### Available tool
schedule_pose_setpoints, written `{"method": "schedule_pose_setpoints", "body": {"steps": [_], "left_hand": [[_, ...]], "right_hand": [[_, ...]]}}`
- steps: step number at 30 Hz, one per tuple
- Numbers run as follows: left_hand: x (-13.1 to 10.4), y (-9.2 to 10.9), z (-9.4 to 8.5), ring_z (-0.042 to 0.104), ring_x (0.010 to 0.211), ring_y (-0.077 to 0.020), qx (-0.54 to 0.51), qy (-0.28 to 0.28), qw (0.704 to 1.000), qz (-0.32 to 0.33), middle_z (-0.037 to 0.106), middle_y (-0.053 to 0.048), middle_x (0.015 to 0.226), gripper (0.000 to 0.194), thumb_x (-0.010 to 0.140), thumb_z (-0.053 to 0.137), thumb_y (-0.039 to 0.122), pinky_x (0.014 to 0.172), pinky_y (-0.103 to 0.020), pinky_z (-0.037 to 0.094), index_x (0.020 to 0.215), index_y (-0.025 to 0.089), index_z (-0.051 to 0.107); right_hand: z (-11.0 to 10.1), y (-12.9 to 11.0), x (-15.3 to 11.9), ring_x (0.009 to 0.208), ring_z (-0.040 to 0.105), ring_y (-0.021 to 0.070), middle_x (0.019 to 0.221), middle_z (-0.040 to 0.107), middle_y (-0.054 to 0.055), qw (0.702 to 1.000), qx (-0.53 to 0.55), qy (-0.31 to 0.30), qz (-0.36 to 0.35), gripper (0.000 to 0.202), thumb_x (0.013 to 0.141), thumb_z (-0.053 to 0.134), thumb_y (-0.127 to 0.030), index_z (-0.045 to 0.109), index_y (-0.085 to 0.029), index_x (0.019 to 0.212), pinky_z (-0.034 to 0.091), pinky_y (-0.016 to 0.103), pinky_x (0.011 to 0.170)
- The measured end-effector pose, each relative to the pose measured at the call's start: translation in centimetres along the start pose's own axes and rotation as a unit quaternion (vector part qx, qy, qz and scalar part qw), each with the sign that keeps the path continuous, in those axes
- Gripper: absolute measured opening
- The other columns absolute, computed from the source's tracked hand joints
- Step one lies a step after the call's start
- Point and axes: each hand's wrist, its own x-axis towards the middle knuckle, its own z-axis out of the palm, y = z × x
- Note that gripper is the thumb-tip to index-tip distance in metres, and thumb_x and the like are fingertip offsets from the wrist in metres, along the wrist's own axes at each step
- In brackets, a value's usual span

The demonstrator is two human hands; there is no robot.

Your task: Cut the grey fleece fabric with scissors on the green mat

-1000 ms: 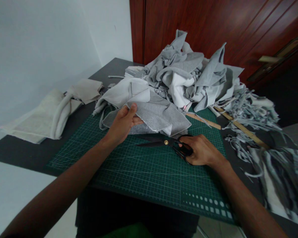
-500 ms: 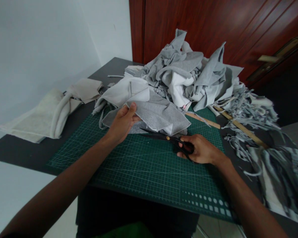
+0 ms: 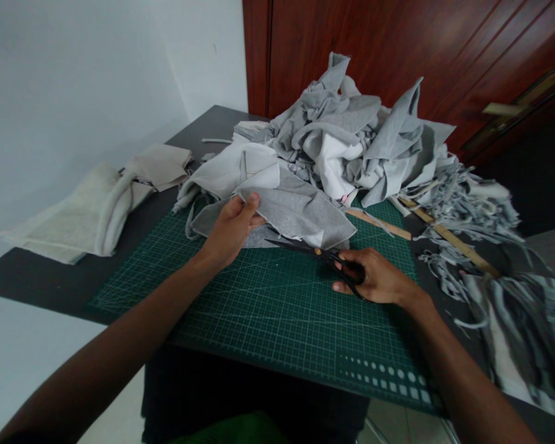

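Observation:
A piece of grey fabric (image 3: 300,213) lies partly raised over the green cutting mat (image 3: 259,308). My left hand (image 3: 235,225) pinches its left edge between thumb and fingers. In my right hand (image 3: 374,274) is a pair of black scissors (image 3: 346,271), with fingers through the handles. The blades point left, along the near edge of the grey fabric; whether the fabric lies between them I cannot tell. Behind my left hand, a white fabric piece (image 3: 217,169) overlaps the grey one.
A large heap of grey and white fabric (image 3: 346,123) rises at the back against the red-brown door (image 3: 398,43). Cream fabric pieces (image 3: 74,213) lie at left. Thin scraps (image 3: 472,197), a wooden ruler (image 3: 457,240) and dark fabric strips (image 3: 527,333) are at right.
The scissors' handles have spread wider, my right thumb and fingers moving apart. The blade tips have shifted slightly right. My left hand keeps its pinch on the grey fabric.

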Motion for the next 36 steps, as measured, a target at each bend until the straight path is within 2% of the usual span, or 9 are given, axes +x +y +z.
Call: {"method": "schedule_pose_setpoints", "body": {"steps": [3, 7, 13, 19, 26, 31, 36], "left_hand": [[-0.1, -0.1, 0.0, 0.069, 0.106, -0.0216, 0.003, -0.022, 1.0, 0.008, 0.074, -0.006, 0.094, 0.021, 0.092, 0.06, 0.036, 0.092, -0.038, 0.058, 0.097, 0.018, 0.067], [-0.1, -0.1, 0.0, 0.069, 0.106, -0.0221, 0.019, -0.019, 1.0, 0.008, 0.074, -0.005, 0.092, 0.02, 0.088, 0.066, 0.039, 0.092, -0.038, 0.059, 0.088, 0.019, 0.067], [-0.1, 0.1, 0.0, 0.067, 0.111, -0.0236, 0.023, -0.025, 0.999, 0.0, 0.074, -0.003, 0.089, 0.025, 0.085, 0.069, 0.043, 0.094, -0.036, 0.057, 0.087, 0.018, 0.064], [0.0, -0.2, -0.2, 0.069, 0.106, -0.0218, 0.007, 0.0, 1.0, 0.015, 0.073, -0.003, 0.083, 0.028, 0.082, 0.073, 0.045, 0.096, -0.037, 0.057, 0.08, 0.019, 0.064], [-0.1, -0.1, -0.1, 0.065, 0.117, -0.0254, 0.016, -0.006, 1.0, 0.003, 0.076, -0.006, 0.098, 0.028, 0.083, 0.071, 0.046, 0.102, -0.044, 0.054, 0.093, 0.019, 0.069], [0.0, -0.1, -0.1, 0.067, 0.111, -0.0232, 0.017, 0.0, 1.0, 0.006, 0.075, -0.005, 0.089, 0.027, 0.084, 0.071, 0.045, 0.1, -0.041, 0.055, 0.085, 0.018, 0.066], [0.1, -0.2, -0.3, 0.068, 0.106, -0.0209, 0.003, 0.003, 1.0, 0.011, 0.069, -0.002, 0.077, 0.023, 0.088, 0.068, 0.038, 0.097, -0.038, 0.056, 0.078, 0.018, 0.062]], "right_hand": [[0.0, 0.2, 0.0, 0.056, 0.04, 0.0098, 0.064, 0.048, -0.006, 1.0, 0.027, 0.004, 0.0, 0.035, 0.077, 0.072, -0.05, 0.054, -0.02, 0.08, 0.028, 0.024, 0.054], [0.1, 0.6, 0.1, 0.055, 0.036, 0.009, 0.063, 0.044, -0.007, 0.998, 0.058, 0.013, -0.008, 0.038, 0.076, 0.074, -0.051, 0.051, -0.02, 0.076, 0.026, 0.024, 0.053], [0.2, 0.7, 0.1, 0.054, 0.035, 0.0087, 0.06, 0.042, -0.008, 0.998, 0.063, 0.014, -0.008, 0.041, 0.075, 0.076, -0.053, 0.051, -0.02, 0.075, 0.026, 0.024, 0.052], [0.4, 0.9, 0.1, 0.052, 0.034, 0.0078, 0.058, 0.041, -0.008, 0.997, 0.077, 0.022, -0.004, 0.041, 0.073, 0.079, -0.05, 0.051, -0.02, 0.071, 0.025, 0.022, 0.05], [0.7, 1.3, 0.2, 0.052, 0.036, 0.0077, 0.057, 0.044, -0.008, 0.996, 0.082, 0.028, -0.012, 0.039, 0.074, 0.079, -0.047, 0.051, -0.02, 0.068, 0.027, 0.022, 0.048], [0.7, 1.2, 0.2, 0.05, 0.04, 0.0076, 0.055, 0.049, -0.007, 0.995, 0.093, 0.02, -0.008, 0.031, 0.078, 0.075, -0.042, 0.054, -0.02, 0.069, 0.027, 0.022, 0.047], [0.6, 1.1, 0.2, 0.048, 0.039, 0.0071, 0.053, 0.047, -0.008, 0.995, 0.096, 0.031, -0.022, 0.032, 0.079, 0.075, -0.044, 0.058, -0.019, 0.067, 0.027, 0.022, 0.046]]}}
